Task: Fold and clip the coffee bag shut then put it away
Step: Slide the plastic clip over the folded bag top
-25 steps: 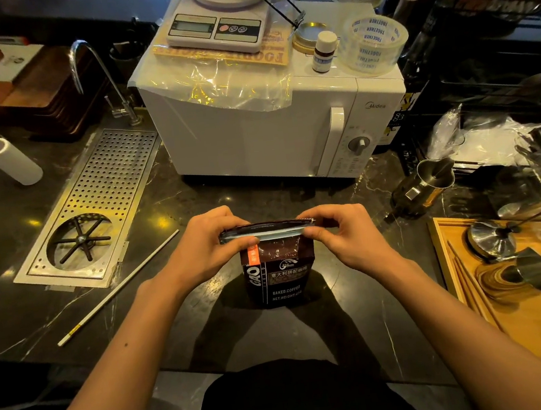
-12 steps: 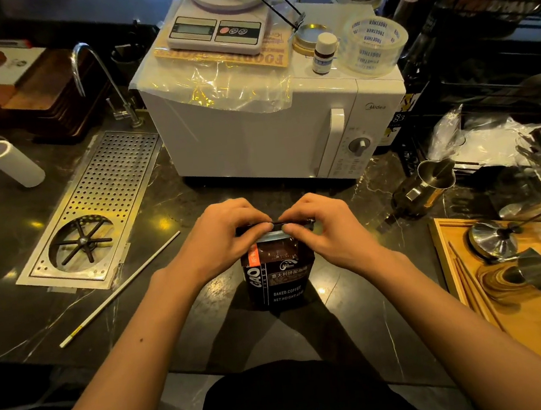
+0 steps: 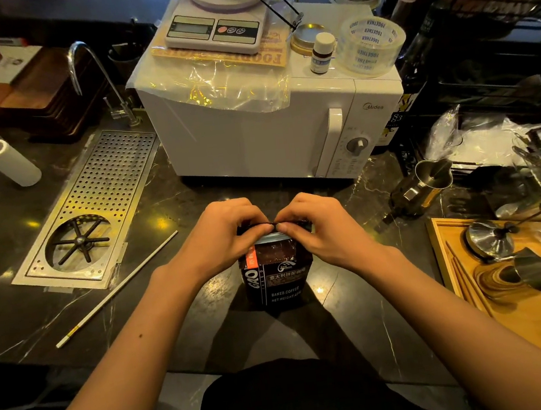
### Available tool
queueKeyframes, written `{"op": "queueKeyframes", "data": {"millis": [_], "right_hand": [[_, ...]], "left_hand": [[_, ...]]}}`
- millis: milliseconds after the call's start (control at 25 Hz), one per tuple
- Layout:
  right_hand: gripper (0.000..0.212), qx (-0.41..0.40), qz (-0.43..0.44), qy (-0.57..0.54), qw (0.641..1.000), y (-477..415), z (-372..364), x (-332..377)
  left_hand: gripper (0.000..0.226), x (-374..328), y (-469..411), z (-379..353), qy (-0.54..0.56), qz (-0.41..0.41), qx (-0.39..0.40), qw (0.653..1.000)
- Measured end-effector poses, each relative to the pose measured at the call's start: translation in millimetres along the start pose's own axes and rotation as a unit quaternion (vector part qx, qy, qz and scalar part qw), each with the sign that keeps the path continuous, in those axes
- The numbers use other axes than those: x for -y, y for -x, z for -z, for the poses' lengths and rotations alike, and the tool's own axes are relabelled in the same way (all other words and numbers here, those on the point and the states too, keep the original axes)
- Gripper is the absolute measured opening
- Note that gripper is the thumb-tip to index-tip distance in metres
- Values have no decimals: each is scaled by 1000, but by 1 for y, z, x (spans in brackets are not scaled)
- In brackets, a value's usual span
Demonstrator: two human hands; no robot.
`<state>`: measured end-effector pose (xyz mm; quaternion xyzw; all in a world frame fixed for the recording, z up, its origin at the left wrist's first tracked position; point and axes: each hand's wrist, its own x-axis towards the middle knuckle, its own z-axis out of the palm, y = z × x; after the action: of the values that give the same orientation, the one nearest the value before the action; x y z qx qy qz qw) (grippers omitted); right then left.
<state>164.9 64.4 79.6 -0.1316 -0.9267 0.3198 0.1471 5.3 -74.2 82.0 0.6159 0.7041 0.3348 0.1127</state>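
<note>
A dark coffee bag [image 3: 277, 278] with white lettering stands upright on the black marble counter, straight in front of me. Its top is rolled down into a flat fold. My left hand [image 3: 222, 237] pinches the left part of that fold, and my right hand [image 3: 322, 229] pinches the right part. The fingertips of both hands meet at the middle of the fold and hide most of it. No clip shows in either hand.
A white microwave [image 3: 254, 132] stands just behind the bag, with a scale [image 3: 218, 25] and a tape roll [image 3: 370, 45] on top. A perforated drip tray [image 3: 93, 204] and a thin white stick [image 3: 117, 289] lie left. A metal jug [image 3: 425, 183] and wooden tray [image 3: 528, 320] sit right.
The bag's top has been rolled further down, so the bag stands shorter. Both hands slid inward from the fold's ends until their fingertips meet at the middle.
</note>
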Motion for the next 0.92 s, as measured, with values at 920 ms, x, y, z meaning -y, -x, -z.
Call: {"op": "queueKeyframes", "data": {"millis": [920], "right_hand": [[2,-34,-42,-28,998,4,6,-5]], "left_hand": [[9,6,12,14,29,30,-2,999]]}}
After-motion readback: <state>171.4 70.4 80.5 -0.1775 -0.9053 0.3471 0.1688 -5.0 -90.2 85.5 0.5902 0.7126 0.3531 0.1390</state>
